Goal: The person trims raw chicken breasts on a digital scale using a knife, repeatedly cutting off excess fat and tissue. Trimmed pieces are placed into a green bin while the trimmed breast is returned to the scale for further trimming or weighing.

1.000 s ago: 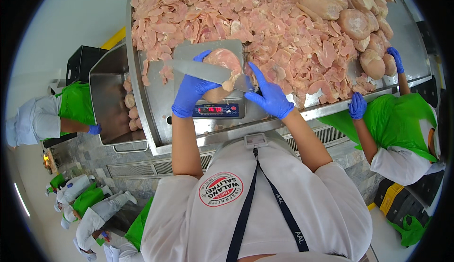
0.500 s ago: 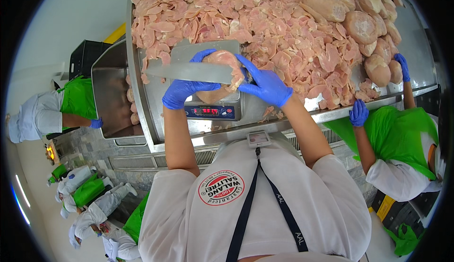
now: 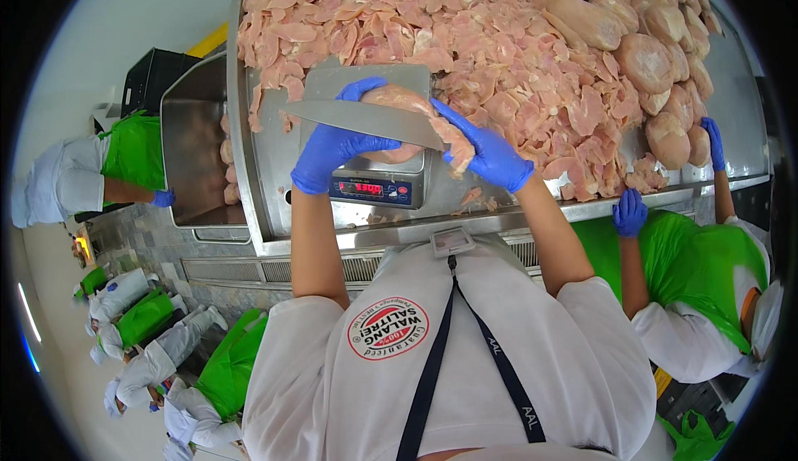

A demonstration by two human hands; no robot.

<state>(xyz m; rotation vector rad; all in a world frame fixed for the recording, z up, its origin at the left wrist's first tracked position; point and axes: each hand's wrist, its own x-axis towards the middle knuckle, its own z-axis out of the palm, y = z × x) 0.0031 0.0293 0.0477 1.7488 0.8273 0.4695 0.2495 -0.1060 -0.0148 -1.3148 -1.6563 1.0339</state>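
Observation:
A chunk of pale pink meat (image 3: pixel 397 99) is gripped in my blue-gloved left hand (image 3: pixel 332 149), fingers wrapped around its left side, over a digital scale (image 3: pixel 374 192). The broad steel blade of a knife (image 3: pixel 366 120) lies across the chunk, its tip toward the left. The blade's wide end runs to my blue-gloved right hand (image 3: pixel 495 155), which is closed around the handle; the handle itself is hidden. A strip of meat (image 3: pixel 454 143) hangs at the chunk's right end, between blade and right-hand fingers.
Thin meat slices (image 3: pixel 532 87) spread over the steel table (image 3: pixel 270 149), with whole chunks (image 3: pixel 644 58) heaped at far right. A steel bin (image 3: pixel 195 120) stands to the left. A co-worker's gloved hand (image 3: pixel 630 213) rests at the right table edge; another person (image 3: pixel 133 157) stands left.
The knife and my right hand have moved right and slightly down. A strip of meat now stands out from the chunk's right end. My left hand keeps its hold.

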